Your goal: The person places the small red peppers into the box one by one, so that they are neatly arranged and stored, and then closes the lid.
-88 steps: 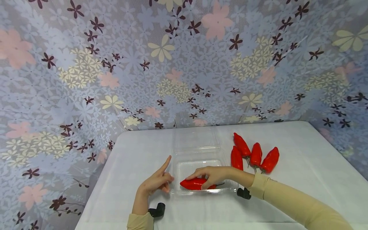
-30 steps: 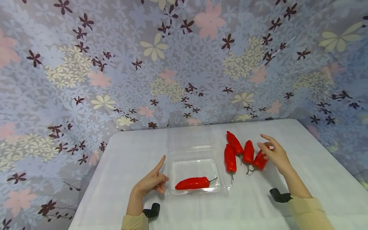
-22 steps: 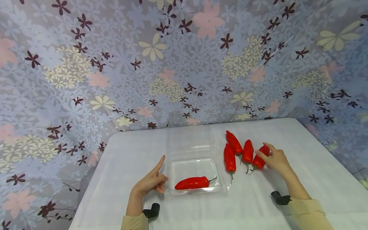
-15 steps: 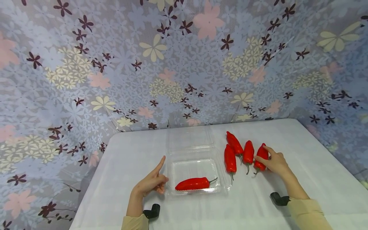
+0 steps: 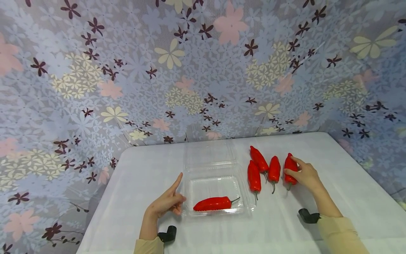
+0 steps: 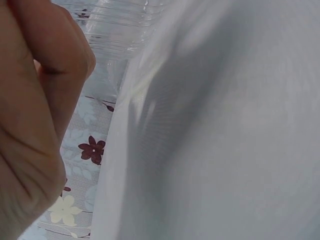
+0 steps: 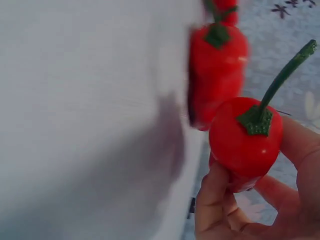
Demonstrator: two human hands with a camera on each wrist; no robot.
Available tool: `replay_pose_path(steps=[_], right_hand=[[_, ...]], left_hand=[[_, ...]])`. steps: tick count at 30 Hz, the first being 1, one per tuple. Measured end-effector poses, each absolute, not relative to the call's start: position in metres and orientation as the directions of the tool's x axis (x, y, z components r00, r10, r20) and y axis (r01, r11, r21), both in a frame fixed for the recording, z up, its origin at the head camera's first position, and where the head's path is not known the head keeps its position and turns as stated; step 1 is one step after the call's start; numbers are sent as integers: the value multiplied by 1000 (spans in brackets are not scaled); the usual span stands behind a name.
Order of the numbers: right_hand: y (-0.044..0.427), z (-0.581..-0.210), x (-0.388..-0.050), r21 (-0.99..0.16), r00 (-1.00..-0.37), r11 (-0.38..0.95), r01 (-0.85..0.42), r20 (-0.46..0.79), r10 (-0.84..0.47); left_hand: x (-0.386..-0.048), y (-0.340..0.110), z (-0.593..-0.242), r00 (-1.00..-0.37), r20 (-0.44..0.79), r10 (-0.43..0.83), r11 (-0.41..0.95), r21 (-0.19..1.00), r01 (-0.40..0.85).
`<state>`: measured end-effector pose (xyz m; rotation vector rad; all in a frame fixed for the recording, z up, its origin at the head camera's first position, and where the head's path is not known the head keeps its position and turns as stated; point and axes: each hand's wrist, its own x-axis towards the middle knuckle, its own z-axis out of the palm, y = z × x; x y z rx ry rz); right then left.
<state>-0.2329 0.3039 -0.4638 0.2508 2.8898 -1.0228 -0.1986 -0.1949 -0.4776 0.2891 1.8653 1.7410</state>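
Showing held pepper's [image 7: 242, 157] calyx [image 7: 256, 123] clearly: right-wrist view alone.

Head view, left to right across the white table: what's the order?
Left hand, clear plastic clamshell container, pair of glossy red peppers, single glossy red pepper, then another red pepper gripped by the right hand.

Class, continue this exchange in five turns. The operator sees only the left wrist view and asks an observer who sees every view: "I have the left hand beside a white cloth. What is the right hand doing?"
Observer: The right hand grips a glossy red, elongated pepper.
Operator: What lies in the clear, rectangular plastic container?
Observer: A single long red pepper, its stem pointing right.
Operator: Are any peppers lying loose?
Observer: Three other red peppers lie on the white cloth, between that container and the right hand.
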Motion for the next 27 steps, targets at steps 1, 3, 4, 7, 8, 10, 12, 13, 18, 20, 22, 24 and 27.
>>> replay_pose_path(steps=[1,3,4,7,8,10,12,13,18,20,22,24,27], right_hand=[[304,-459,-234,-625,-987,764,162,-99,128],[303,-450,-236,-643,-991,755,129,-61,118],[301,-445,-237,-655,-993,748,110,-40,110],[295,-431,-241,-684,-996,728,52,22,92],[292,-427,-242,-693,-996,720,31,43,84],[284,-419,-245,-713,-995,701,-12,79,64],[276,-411,-248,-734,-994,678,-53,106,37],[271,-408,-249,-744,-993,664,-71,115,23],[247,-392,-256,-775,-988,616,-141,150,-37],[236,-388,-259,-769,-984,616,-169,168,-60],[225,-386,-263,-759,-979,620,-198,186,-85],[213,-386,-268,-755,-972,613,-233,202,-121],[196,-389,-273,-753,-954,586,-299,231,-190]], left_hand=[[-199,-195,-478,-817,-256,516,130,967,-221],[-199,-195,-478,-819,-259,512,127,966,-226],[-198,-196,-478,-820,-260,510,125,965,-229],[-198,-196,-478,-821,-264,507,121,964,-236],[-198,-196,-477,-821,-263,507,119,965,-235],[-198,-197,-477,-821,-260,508,117,965,-234],[-197,-198,-477,-820,-259,510,117,966,-232],[-197,-199,-477,-820,-260,509,119,965,-232],[-197,-199,-479,-817,-259,516,119,966,-231],[-198,-199,-480,-816,-255,519,114,967,-229],[-198,-198,-480,-816,-251,521,111,968,-227],[-198,-197,-481,-815,-248,524,107,968,-226],[-199,-196,-481,-814,-247,526,103,968,-227]])
